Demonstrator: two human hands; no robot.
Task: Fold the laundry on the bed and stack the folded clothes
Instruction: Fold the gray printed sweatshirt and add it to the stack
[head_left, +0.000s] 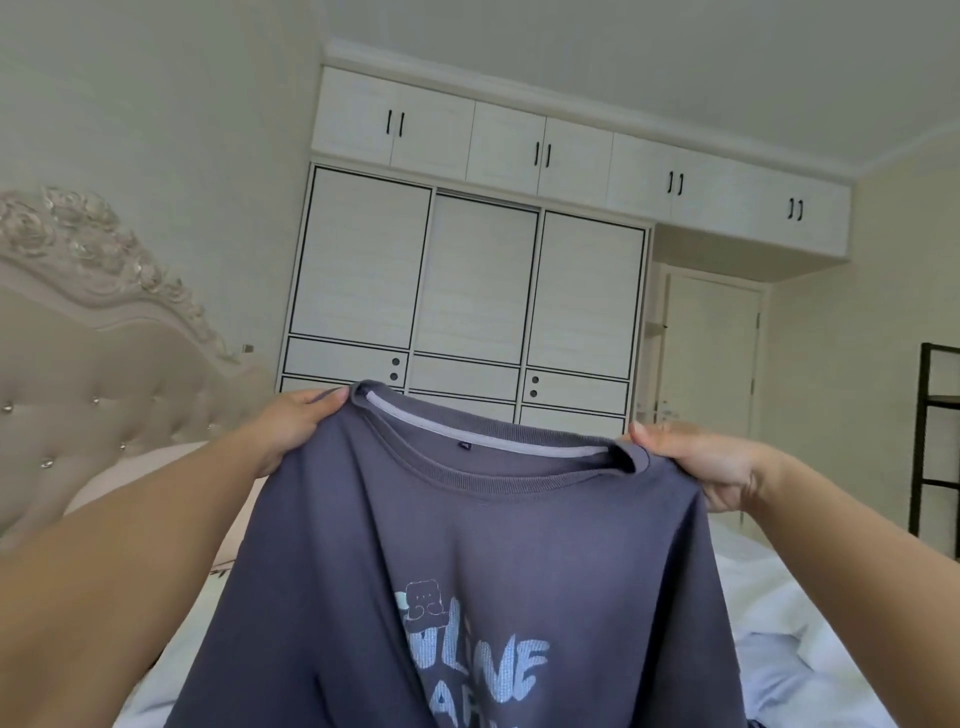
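I am looking down at a slate-blue cotton sweatshirt with a ribbed round collar and pale printed lettering, held up in the air in front of me over the white-sheeted bed, its printed front facing the camera and its lower part running out of the bottom of the view. My left hand has its grip closed on the fabric at the shoulder just beside the collar, thumb on the near side and fingers tucked behind the cloth; my right hand pinches the opposite shoulder the same way (the fingertips themselves are hidden behind the fabric, so I cannot say how deep either hold goes). The garment hangs fairly square, though the left shoulder sits a little higher than the right. The risk I judge most likely is a crooked lay-down: if that tilt carries through as I lower it, the body lands skewed and the fold lines come out uneven. Both holds sit close to the neck, so the sleeves hang free out of my sight and could bunch under the body on the bed. A loose pinch on either side would drop one shoulder and collapse the whole spread. The rumpled bedding at lower right could also snag the hem.
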